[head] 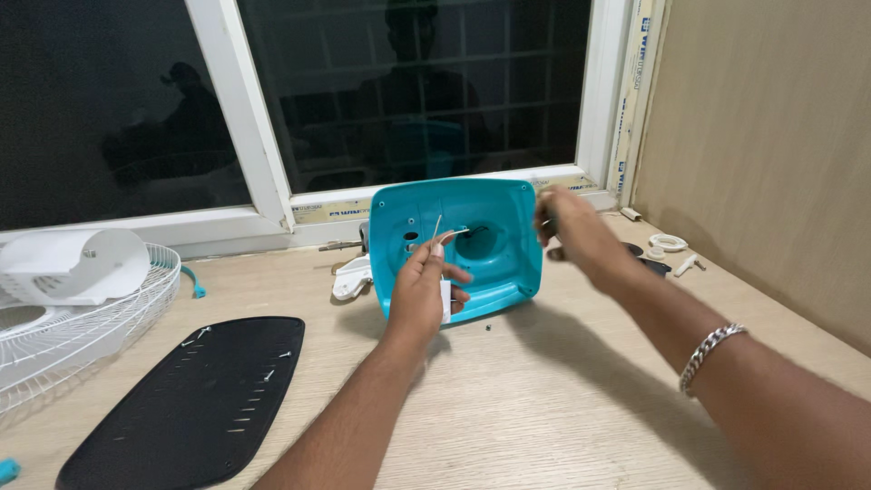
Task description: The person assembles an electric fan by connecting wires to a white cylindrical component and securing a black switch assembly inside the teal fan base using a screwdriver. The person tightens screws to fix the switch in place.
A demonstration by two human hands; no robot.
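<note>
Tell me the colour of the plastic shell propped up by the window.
The plastic shell is turquoise, seen clearly in the head view.

A light wooden table (544, 399) carries a teal fan base shell (504, 227) propped on edge near the window, a black oval plate (195, 404) dotted with screws, a white wire fan grille (63, 340), a white ring (670, 242) and small white parts (687, 265).

Teal fan base (494, 259), blk plate (195, 399)
</note>
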